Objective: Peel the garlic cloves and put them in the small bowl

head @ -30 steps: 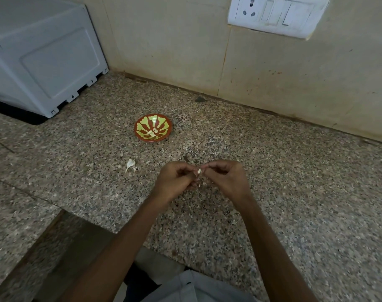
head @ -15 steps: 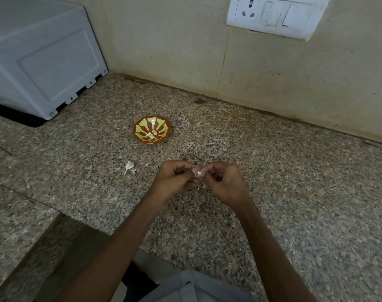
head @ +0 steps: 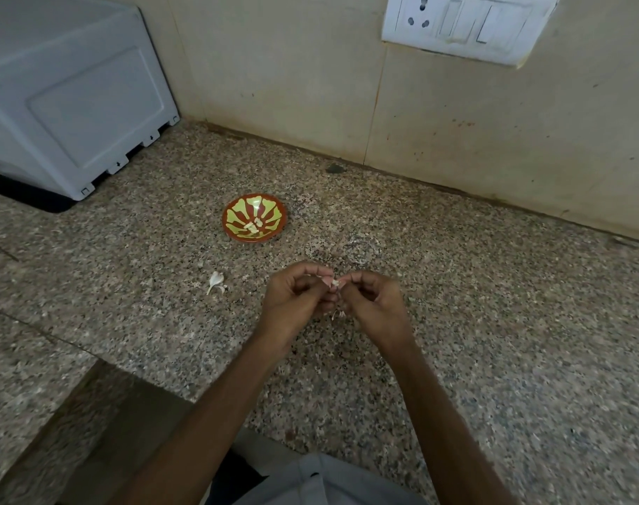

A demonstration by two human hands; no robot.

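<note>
Garlic clove point(head: 335, 283) above open counter point(head: 493, 322)

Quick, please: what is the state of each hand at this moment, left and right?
The left hand pinches the garlic clove.
The right hand pinches the same garlic clove from the other side.
</note>
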